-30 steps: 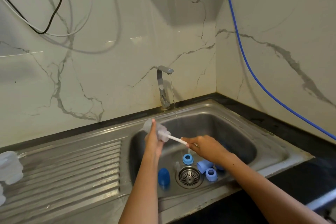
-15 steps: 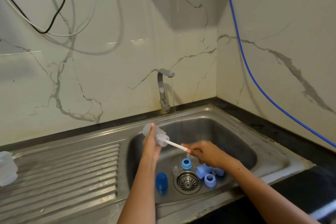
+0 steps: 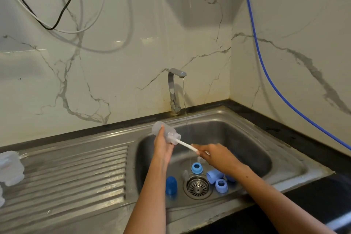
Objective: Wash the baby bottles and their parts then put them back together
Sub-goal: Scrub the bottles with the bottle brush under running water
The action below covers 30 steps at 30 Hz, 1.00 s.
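Left hand [image 3: 163,146] gripped bottle [image 3: 165,133] over sink [image 3: 266,129], right hand [image 3: 216,155] fingers pinched brush [image 3: 187,145] handle, blue caps [image 3: 196,168] below

head cam | looks forward-down | near, over sink [image 3: 284,157] | single view

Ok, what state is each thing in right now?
Tap: running, thin stream.
Bottle: tilted, gripped by left hand.
Brush: head inside the bottle, handle held by right hand.
Dark blue cap: in the sink.
Blue rings: loose by the drain.
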{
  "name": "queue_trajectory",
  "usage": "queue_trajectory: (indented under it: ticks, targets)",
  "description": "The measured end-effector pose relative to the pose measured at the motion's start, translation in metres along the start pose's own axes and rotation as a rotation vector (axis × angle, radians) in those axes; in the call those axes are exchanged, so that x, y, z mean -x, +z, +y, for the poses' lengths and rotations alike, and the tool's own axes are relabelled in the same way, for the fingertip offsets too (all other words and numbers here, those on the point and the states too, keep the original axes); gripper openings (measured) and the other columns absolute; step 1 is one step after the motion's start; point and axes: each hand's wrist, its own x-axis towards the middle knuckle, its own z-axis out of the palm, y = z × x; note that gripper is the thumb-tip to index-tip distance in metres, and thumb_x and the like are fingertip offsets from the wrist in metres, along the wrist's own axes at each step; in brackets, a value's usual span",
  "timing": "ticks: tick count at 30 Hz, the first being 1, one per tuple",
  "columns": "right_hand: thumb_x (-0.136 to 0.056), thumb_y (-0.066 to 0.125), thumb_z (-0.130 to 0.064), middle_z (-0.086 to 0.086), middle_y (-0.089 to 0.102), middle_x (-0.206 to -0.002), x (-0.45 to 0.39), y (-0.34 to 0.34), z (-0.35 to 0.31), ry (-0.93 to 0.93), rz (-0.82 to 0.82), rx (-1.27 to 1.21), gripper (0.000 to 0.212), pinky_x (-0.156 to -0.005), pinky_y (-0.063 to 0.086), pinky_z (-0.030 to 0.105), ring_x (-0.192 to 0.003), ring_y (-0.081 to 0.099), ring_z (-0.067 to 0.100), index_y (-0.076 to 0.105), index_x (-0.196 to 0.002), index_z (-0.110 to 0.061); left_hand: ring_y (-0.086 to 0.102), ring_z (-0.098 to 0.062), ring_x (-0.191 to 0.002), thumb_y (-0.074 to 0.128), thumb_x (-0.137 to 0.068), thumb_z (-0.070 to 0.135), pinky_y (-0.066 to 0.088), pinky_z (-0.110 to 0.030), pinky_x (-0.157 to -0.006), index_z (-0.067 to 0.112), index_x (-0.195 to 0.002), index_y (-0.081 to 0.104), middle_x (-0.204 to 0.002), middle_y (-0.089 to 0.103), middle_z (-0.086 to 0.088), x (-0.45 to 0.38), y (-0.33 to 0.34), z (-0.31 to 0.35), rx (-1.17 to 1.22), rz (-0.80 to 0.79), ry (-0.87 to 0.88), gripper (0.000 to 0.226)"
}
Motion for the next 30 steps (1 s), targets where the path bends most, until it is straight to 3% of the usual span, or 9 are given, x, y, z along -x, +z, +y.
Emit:
queue_trajectory:
  ticks: [1, 3, 7, 11, 14, 18, 19, 23, 30]
  targets:
    - [-0.101, 0.045, -0.033, -0.004, 0.068, -0.094, 0.001, 0.001, -0.002, -0.008, 0.003, -0.028, 0.037, -0.068, 0.047, 0.024, -0.071, 0.056, 0.007, 0.051, -0.137, -0.036, 0.051, -0.033, -0.116, 0.053, -0.096, 0.023, 0.048, -0.042, -0.087, 0.005, -0.141, 0.031, -0.132, 0.045, -0.023, -0.001, -0.001, 0.002, 0.034, -0.006, -0.015, 0.053]
    - [-0.101, 0.046, -0.032, 0.0, 0.058, -0.069, 0.004, -0.001, -0.003, 0.043, -0.128, -0.395, 0.036, -0.047, 0.038, 0.02, -0.05, 0.042, 0.004, 0.053, -0.136, -0.034, 0.047, -0.036, -0.124, 0.052, -0.096, 0.017, 0.048, -0.046, -0.087, 0.005, -0.142, 0.029, -0.136, 0.041, -0.024, -0.002, -0.004, 0.005, 0.045, -0.016, -0.031, 0.053]
    - [-0.1, 0.047, -0.034, -0.002, 0.035, -0.057, 0.011, -0.022, 0.007, 0.257, -0.442, -0.888, 0.028, -0.037, 0.023, 0.016, -0.044, 0.026, 0.006, 0.057, -0.126, -0.036, 0.057, -0.035, -0.105, 0.054, -0.095, 0.015, 0.053, -0.048, -0.074, 0.003, -0.136, 0.035, -0.119, 0.052, -0.025, 0.0, -0.009, 0.01, 0.108, -0.06, -0.034, 0.047]
    - [-0.099, 0.048, -0.037, -0.003, 0.039, -0.054, 0.01, -0.024, 0.005, 0.208, -0.438, -0.693, 0.025, -0.038, 0.026, 0.017, -0.042, 0.029, 0.006, 0.059, -0.122, -0.039, 0.061, -0.025, -0.086, 0.06, -0.092, 0.016, 0.057, -0.038, -0.055, -0.001, -0.13, 0.041, -0.105, 0.058, -0.015, -0.001, -0.012, 0.014, 0.032, 0.091, 0.051, 0.045]
    - [-0.099, 0.05, -0.034, -0.008, 0.052, -0.055, 0.007, -0.02, 0.005, 0.009, -0.251, -0.3, 0.03, -0.047, 0.039, 0.022, -0.046, 0.043, 0.005, 0.061, -0.126, -0.036, 0.06, -0.022, -0.085, 0.062, -0.091, 0.017, 0.055, -0.04, -0.074, -0.003, -0.133, 0.042, -0.1, 0.057, -0.012, -0.006, -0.017, 0.014, -0.063, 0.18, 0.103, 0.051]
    - [-0.102, 0.042, -0.034, 0.004, 0.068, -0.091, 0.0, -0.009, 0.001, -0.114, -0.04, 0.329, 0.041, -0.071, 0.049, 0.033, -0.075, 0.061, 0.018, 0.039, -0.141, -0.044, 0.057, -0.033, -0.108, 0.061, -0.091, 0.02, 0.046, -0.049, -0.1, -0.002, -0.135, 0.041, -0.128, 0.054, -0.024, -0.011, -0.018, 0.009, -0.218, 0.121, 0.08, 0.053]
    - [-0.101, 0.042, -0.032, 0.004, 0.068, -0.088, -0.001, -0.005, -0.001, -0.125, -0.043, 0.278, 0.041, -0.067, 0.047, 0.029, -0.07, 0.059, 0.015, 0.041, -0.141, -0.042, 0.057, -0.034, -0.11, 0.061, -0.092, 0.021, 0.046, -0.049, -0.1, -0.002, -0.135, 0.041, -0.128, 0.054, -0.025, -0.011, -0.018, 0.007, -0.239, 0.109, 0.075, 0.053]
    - [-0.098, 0.051, -0.031, -0.002, 0.047, -0.057, 0.005, -0.017, 0.007, 0.09, -0.307, -0.511, 0.031, -0.038, 0.03, 0.018, -0.043, 0.035, 0.005, 0.059, -0.127, -0.039, 0.061, -0.033, -0.089, 0.059, -0.093, 0.024, 0.052, -0.044, -0.083, -0.001, -0.138, 0.037, -0.113, 0.057, -0.024, -0.008, -0.021, 0.016, -0.203, 0.001, 0.016, 0.056]
    - [-0.095, 0.057, -0.036, -0.005, 0.038, -0.051, 0.013, -0.04, 0.02, 0.194, -0.464, -0.657, 0.027, -0.035, 0.026, 0.016, -0.04, 0.028, 0.006, 0.063, -0.121, -0.043, 0.064, -0.031, -0.086, 0.059, -0.093, 0.027, 0.058, -0.04, -0.071, 0.004, -0.143, 0.03, -0.123, 0.054, -0.027, -0.003, -0.022, 0.024, -0.083, -0.056, -0.052, 0.062]
